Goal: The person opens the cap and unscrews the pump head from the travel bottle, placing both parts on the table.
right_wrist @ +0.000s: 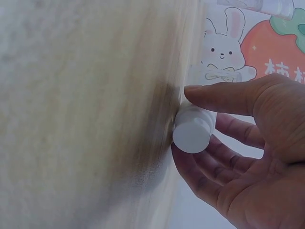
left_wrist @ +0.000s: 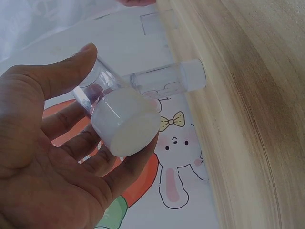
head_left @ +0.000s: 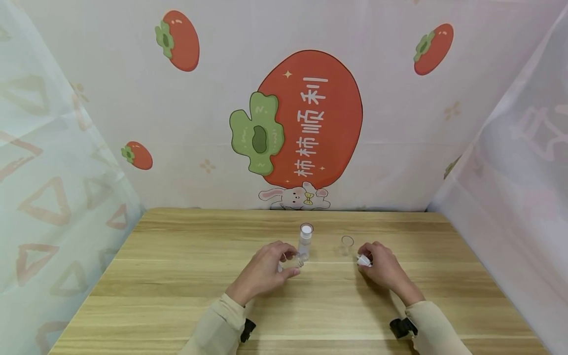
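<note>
My left hand (head_left: 268, 268) grips a small clear bottle (left_wrist: 108, 76) with a white end (left_wrist: 126, 121), held tilted with its clear end toward the right. Just behind it, a second slim bottle (head_left: 304, 241), clear and white, stands upright on the table. My right hand (head_left: 383, 266) pinches a small white cap-like piece (right_wrist: 193, 131) between thumb and fingers, low over the tabletop; whether it touches the wood I cannot tell. Beside that hand stands a clear, open-topped cap (head_left: 346, 244). Part of the held bottle is hidden by my left fingers.
The wood-grain table (head_left: 199, 241) ends at a printed backdrop (head_left: 390, 148) with persimmons and a rabbit. More printed sheets hang on both sides. A black wrist camera (head_left: 401, 327) sits on the right sleeve, another (head_left: 247, 330) on the left.
</note>
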The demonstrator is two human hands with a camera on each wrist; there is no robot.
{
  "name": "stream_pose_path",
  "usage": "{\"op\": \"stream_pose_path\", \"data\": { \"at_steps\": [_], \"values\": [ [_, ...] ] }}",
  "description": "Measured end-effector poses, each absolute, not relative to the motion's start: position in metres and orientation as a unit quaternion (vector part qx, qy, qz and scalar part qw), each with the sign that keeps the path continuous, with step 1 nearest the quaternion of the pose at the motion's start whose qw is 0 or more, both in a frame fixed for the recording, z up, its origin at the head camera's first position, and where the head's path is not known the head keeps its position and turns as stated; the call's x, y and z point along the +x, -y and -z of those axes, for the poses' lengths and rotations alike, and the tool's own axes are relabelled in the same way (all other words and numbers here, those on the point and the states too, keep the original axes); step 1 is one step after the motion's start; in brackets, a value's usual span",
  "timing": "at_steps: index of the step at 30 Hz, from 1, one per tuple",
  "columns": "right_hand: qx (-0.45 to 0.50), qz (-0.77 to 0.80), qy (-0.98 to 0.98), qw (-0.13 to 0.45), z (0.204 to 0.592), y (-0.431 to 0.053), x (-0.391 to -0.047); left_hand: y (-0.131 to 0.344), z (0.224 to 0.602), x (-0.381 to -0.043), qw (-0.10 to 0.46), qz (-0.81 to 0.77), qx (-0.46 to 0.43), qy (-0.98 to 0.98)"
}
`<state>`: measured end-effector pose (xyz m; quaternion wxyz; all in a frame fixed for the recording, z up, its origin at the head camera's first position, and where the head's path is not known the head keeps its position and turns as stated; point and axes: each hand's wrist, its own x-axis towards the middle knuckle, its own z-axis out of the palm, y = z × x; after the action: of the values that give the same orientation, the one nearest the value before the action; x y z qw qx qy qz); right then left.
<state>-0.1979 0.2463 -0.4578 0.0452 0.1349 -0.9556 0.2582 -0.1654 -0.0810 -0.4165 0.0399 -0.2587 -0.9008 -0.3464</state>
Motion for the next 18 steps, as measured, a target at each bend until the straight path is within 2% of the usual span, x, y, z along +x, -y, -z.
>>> {"op": "stream_pose_path", "data": {
  "at_steps": [18],
  "values": [
    [0.107, -0.241, 0.963, 0.058, 0.447, -0.245, -0.191, 0.093, 0.419, -0.167, 0.052, 0.364, -0.218, 0.904]
  ]
}}
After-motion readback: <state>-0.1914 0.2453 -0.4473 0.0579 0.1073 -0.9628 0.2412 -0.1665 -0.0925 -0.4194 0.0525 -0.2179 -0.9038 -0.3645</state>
